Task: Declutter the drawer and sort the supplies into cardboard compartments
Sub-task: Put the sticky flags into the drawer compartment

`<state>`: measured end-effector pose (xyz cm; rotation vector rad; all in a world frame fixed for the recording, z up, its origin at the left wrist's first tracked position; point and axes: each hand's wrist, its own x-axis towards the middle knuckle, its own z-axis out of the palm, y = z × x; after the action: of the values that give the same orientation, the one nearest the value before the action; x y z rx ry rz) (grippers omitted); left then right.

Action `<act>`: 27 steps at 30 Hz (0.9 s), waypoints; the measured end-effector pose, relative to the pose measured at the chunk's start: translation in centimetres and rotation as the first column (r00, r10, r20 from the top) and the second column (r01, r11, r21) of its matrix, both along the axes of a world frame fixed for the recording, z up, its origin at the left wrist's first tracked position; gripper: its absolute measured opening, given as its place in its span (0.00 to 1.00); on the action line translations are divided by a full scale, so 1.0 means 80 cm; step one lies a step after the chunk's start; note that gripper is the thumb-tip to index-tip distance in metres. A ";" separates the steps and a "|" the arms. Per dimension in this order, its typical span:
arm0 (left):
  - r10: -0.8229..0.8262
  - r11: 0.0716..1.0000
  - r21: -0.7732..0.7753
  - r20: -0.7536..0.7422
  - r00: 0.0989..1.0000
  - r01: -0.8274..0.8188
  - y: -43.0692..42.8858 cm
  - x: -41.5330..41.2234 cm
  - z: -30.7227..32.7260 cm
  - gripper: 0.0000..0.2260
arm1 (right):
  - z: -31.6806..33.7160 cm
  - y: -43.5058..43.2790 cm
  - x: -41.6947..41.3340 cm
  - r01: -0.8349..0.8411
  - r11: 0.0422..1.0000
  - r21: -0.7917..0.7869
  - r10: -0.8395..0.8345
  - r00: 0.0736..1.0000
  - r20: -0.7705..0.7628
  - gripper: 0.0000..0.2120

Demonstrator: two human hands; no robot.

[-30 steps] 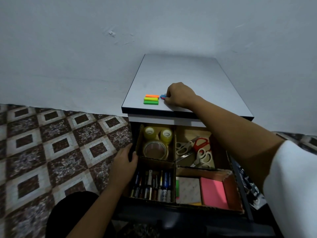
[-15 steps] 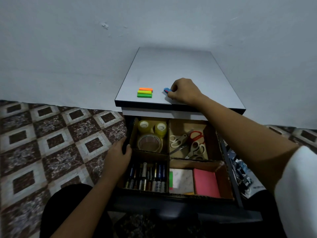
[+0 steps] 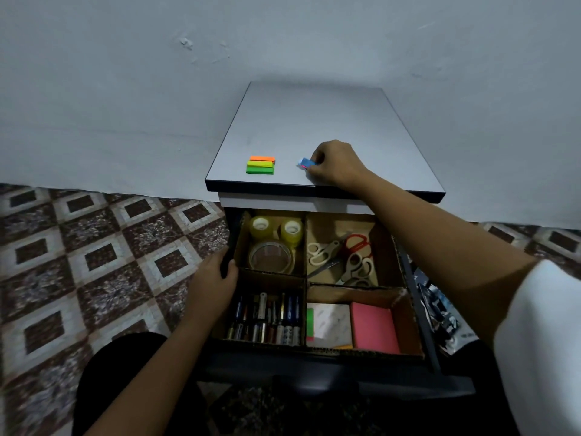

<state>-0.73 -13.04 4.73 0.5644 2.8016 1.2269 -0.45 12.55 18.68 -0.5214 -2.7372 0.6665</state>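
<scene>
1. left hand [image 3: 213, 278] grips the left side wall of the open drawer [image 3: 330, 377], fingers curled over the dark edge, thumb against the cardboard compartments [image 3: 305, 275].
2. back-left compartment: two yellowish tape rolls [image 3: 276, 229] upright, and a larger clear tape roll [image 3: 272, 258] lying flat in front of them.
3. front-left compartment: batteries [image 3: 267, 319] in rows, long axes running front to back. some may be pens, too dark to tell.
4. on the cabinet top [image 3: 314, 121], near the front edge: a stack of orange, yellow and green sticky tabs [image 3: 260, 165], long axis left-right, parallel to the front edge, apart from both hands.
5. blue tab pad [image 3: 306, 163], with a pink edge below, lies on the cabinet top just right of that stack with a gap between. its free end points left toward the stack.
6. right hand [image 3: 334, 165] rests on the cabinet top, fingertips pinching the blue tab pad's right end. most of the pad is hidden under the fingers, so its full length is unclear.
7. back-right compartment: several scissors [image 3: 342, 256] in a heap, white and red handles, partly hidden by the right forearm.
8. front-right compartment: white pad [image 3: 330, 320] with a green strip at its left, and pink sticky notes [image 3: 374, 327] beside it.
9. white sleeve [image 3: 540, 341] is cut off at the right frame edge. the dark clutter [image 3: 437, 309] right of the drawer is too blurred to name.
</scene>
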 end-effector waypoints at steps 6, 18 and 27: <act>-0.002 1.000 -0.013 0.000 1.000 0.002 -0.001 -0.001 -0.001 0.19 | 0.009 0.002 0.008 0.034 0.977 -0.208 -0.041 0.999 -0.029 0.05; 0.001 1.000 -0.029 -0.007 1.000 -0.001 0.001 0.001 0.003 0.19 | 0.008 -0.028 0.106 0.050 0.789 -0.613 -0.078 0.997 -0.018 0.02; -0.011 0.999 -0.035 0.000 1.000 0.010 0.000 0.000 0.001 0.19 | -0.084 -0.060 0.190 0.204 0.660 -0.723 -0.073 0.975 0.209 0.03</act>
<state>-0.75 -13.07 4.78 0.5768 2.8109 1.1735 14.77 7.74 11.96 -0.9793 -2.4066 1.7898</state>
